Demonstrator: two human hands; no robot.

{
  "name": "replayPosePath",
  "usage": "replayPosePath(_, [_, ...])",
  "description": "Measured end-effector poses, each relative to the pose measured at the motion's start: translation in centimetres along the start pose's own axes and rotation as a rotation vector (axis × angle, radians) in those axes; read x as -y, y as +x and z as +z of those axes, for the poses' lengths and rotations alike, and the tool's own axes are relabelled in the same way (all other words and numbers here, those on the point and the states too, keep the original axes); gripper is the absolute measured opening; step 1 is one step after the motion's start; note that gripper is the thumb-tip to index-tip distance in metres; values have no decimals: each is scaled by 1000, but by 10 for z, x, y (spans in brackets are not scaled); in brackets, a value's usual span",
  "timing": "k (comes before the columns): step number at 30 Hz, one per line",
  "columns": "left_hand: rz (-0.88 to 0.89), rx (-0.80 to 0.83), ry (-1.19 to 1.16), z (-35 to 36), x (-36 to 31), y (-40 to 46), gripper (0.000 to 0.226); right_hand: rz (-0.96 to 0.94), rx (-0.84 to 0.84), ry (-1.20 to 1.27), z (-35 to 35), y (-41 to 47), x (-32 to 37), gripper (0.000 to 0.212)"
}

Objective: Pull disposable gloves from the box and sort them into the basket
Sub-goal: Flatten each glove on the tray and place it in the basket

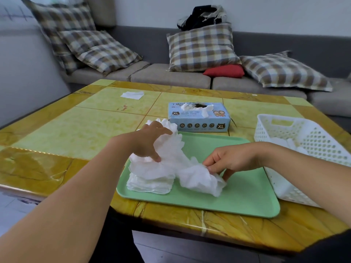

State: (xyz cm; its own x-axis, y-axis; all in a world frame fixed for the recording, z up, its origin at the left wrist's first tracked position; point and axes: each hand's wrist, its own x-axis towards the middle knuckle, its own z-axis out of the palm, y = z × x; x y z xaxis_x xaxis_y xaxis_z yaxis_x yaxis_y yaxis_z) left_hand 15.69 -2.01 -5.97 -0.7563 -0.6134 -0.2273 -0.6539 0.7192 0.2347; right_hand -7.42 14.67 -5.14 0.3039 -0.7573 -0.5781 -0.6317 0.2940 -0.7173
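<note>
Left hand (152, 141): it gripped a crumpled bunch of white gloves (171, 149), fingers curled over the top and thumb pressed down at the near edge, probably to hold the bunch steady while the other hand worked.
Right hand (229, 158): fingertips pinched the ruffled edge of one loose glove (201, 179), the fingers bent and close together, which looked like an attempt to peel that one free.
Stack (150, 184): a flat pile of gloves lay on the left end of the green tray (247, 194), just under the left hand's bunch (how many were in it could not be told).
Tray: it sat between the person and the box, seemingly as a staging place for separating gloves.
Box (199, 117): the blue glove box stood just behind the tray, its top opening torn wide with white material poking out.
Basket (303, 149): the white perforated basket stood at the tray's right end, within easy reach of the right hand; some white gloves already lay inside.
Table (66, 133): a yellow-green tiled top carried everything, with a stray white sheet (132, 95) well apart at the far left.
Stage: sorting seemed partly done, with most gloves not yet in the basket.
</note>
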Motion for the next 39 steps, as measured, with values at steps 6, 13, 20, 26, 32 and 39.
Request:
replayPosePath(6, [86, -84, -60, -14, -15, -10, 82, -111, -294, 520, -14, -14, -7, 29])
replayPosePath(13, [223, -79, -826, -6, -66, -11, 54, -176, -333, 881, -17, -13, 3, 36])
replayPosePath(20, [127, -199, -1016, -6, -79, -2, 26, -278, -576, 654, -15, -23, 4, 35])
replayPosePath(26, [131, -127, -1009, -13, -74, -5, 55, -404, -735, 836, -24, -35, 8, 13])
replayPosePath(32, [207, -57, -1062, -18, -67, -7, 38, -422, -841, 981, -25, -52, 19, 35])
replayPosePath(39, [316, 27, -1162, -14, -87, -13, 57, -395, -585, 895, -12, -67, 23, 50])
